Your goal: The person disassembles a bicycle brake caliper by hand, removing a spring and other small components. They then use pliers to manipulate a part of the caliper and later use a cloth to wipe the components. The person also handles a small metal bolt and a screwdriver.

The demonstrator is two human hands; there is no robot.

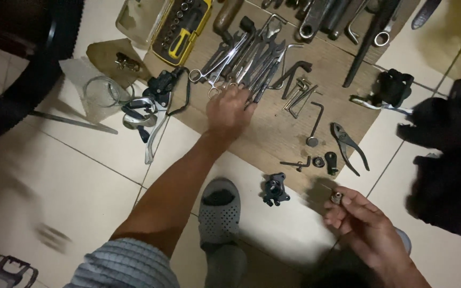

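Floor was pale square tiles (pixel 86 176) with dark grout lines, dim light, hard shadows. A brown board (pixel 273 133) lay flat on the tiles, upper centre of the frame, acting as the work surface. Left hand (pixel 229 109) reached out over the board, palm down, fingers spread and touching the lower ends of a pile of wrenches (pixel 252 58); not closed on any one of them as far as visible. Right hand (pixel 361 221), lower right, was off the board and pinching a small metal nut (pixel 337 198) between thumb and fingertips. Pliers (pixel 348 146) lay on the board's right edge, hex keys (pixel 300 90) just right of the wrench pile. A yellow bit case (pixel 182 29) sat open at the top, left of the wrenches. A brake lever (pixel 153 114) with coiled cable rested on the tiles at the board's left edge. A small black part (pixel 275 189) sat on the tiles just below the board. A bike tyre (pixel 54 37) filled the upper left corner, a pedal (pixel 6 269) the lower left. Grey perforated shoe (pixel 219 210) at bottom centre. Dark cloth (pixel 449 176) heaped at right.
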